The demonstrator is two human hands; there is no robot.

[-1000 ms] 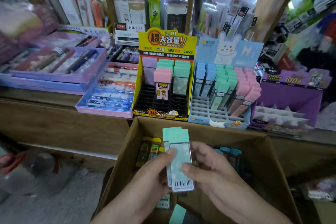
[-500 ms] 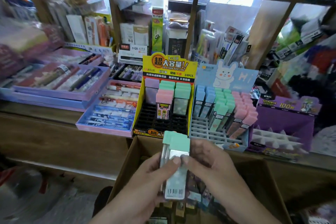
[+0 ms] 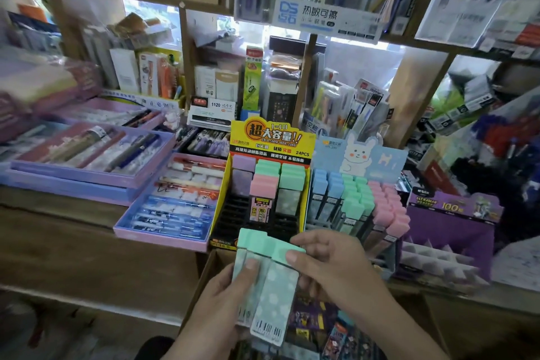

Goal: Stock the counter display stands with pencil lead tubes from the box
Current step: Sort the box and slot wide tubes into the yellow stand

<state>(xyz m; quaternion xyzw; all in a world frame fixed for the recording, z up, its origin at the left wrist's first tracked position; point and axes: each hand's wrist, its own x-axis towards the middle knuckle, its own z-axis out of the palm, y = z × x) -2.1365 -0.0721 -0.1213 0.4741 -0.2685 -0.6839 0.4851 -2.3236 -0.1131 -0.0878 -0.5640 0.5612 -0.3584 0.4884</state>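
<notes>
Two hands share a small fanned stack of mint-capped lead tubes (image 3: 264, 278), held in the air just in front of the near edge of the worktop (image 3: 96, 245) and above the open cardboard box (image 3: 204, 280). Going left to right: the left hand (image 3: 222, 310) grips the lower bodies of the tubes, thumb pressed flat on the front face. The right hand (image 3: 336, 269) pinches the cap of the rightmost tube between thumb and fingers, as though about to peel it off the stack.

Beyond them, at the near edge of the worktop, the yellow display stand (image 3: 263, 184) holds purple, pink and mint tubes in its back rows, with black slots bare toward the front. Just beside it to the right sits the bunny display stand (image 3: 355, 196), with narrower blue, mint and pink tubes and some free cells in front.

To do this step well, I would separate one tube cleanly while the left hand keeps the others squeezed so none slips into the box. The wide caps seem to match the yellow stand, so aim there, behind-to-front, in the mint column. Lower it upright, cap up, straight into a free slot without knocking the neighbours.
</notes>
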